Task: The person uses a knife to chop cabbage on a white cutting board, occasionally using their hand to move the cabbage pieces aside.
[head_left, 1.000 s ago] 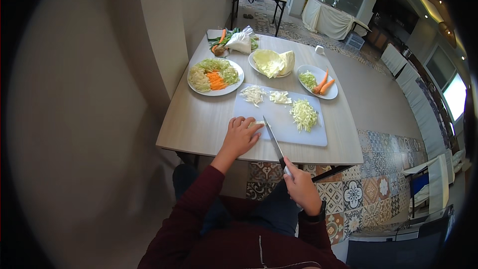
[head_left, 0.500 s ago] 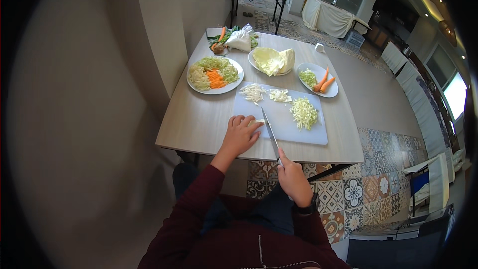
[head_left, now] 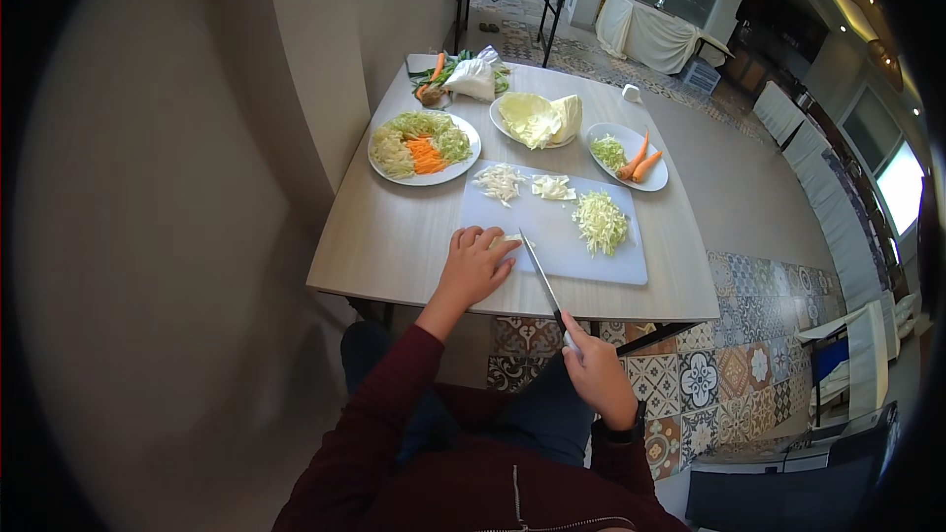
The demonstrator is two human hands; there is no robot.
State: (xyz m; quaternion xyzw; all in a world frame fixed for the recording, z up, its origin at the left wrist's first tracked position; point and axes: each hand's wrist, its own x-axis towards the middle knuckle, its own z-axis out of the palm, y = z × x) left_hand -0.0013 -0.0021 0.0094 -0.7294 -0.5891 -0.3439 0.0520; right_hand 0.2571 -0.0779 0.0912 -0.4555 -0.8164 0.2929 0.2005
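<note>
At the left front of the white cutting board point(head_left: 591, 272), my left hand point(head_left: 471, 271) presses down a pale strip of cabbage point(head_left: 509, 238) with bent fingers, which cover part of it. My right hand point(head_left: 599, 372) is closed round the handle of a kitchen knife point(head_left: 540, 274). The blade slants across the board, its tip beside the strip. Farther back on the board lie a heap of whitish shreds point(head_left: 499, 183), a few cut cabbage pieces point(head_left: 554, 187) and, on the right, a larger heap of shredded green cabbage point(head_left: 600, 224).
Behind the board stand a plate of shredded cabbage and carrot point(head_left: 426, 146), a plate with cabbage leaves point(head_left: 537, 120) and a plate with whole carrots point(head_left: 645, 160). A white plastic bag point(head_left: 471, 80) and vegetables lie at the table's far left. A wall point(head_left: 305, 69) rises close on the left.
My right hand has drawn the knife back toward me and slightly right, so its tip has come nearer. My left hand keeps its place on the cabbage strip.
</note>
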